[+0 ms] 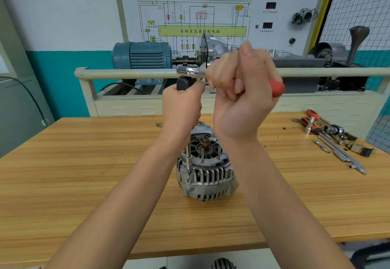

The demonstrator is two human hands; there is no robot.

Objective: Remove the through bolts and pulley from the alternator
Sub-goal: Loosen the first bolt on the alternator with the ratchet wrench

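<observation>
Standing shaft-up, alternator (205,169); extension bar (187,154) vertical on its bolt.

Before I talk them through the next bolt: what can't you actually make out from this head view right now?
- Ratchet handle: mostly hidden inside the right hand; only the head and the red end show.
- Black grip under the ratchet head: partly covered by the left hand.
- Socket on the extension bar: too small to tell whether it sits on a bolt head.
- Alternator: pulley side faces the table, unseen.
- Loose tools: sizes unreadable.
</observation>
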